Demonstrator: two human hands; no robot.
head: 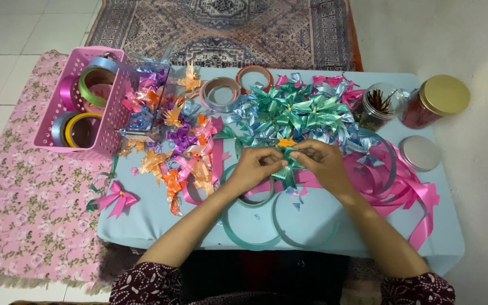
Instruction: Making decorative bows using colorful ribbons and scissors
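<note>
My left hand [253, 167] and my right hand [324, 161] meet over the middle of a low light-blue table [142, 220]. Both pinch a small folded teal ribbon piece [285, 172] between the fingertips. A tiny orange ribbon bit [286, 142] lies just above the hands. Behind them sits a heap of finished teal and pale-blue ribbon bows [295, 110]. Loose teal ribbon loops [255, 240] curl on the table under my wrists.
A pink basket [108, 121] with ribbon rolls stands at the left. Mixed orange, purple and pink bows [179, 141] lie beside it, one pink bow [117, 197] apart. Pink ribbon [408, 192], two jars [433, 101] and a lid [419, 152] are at the right.
</note>
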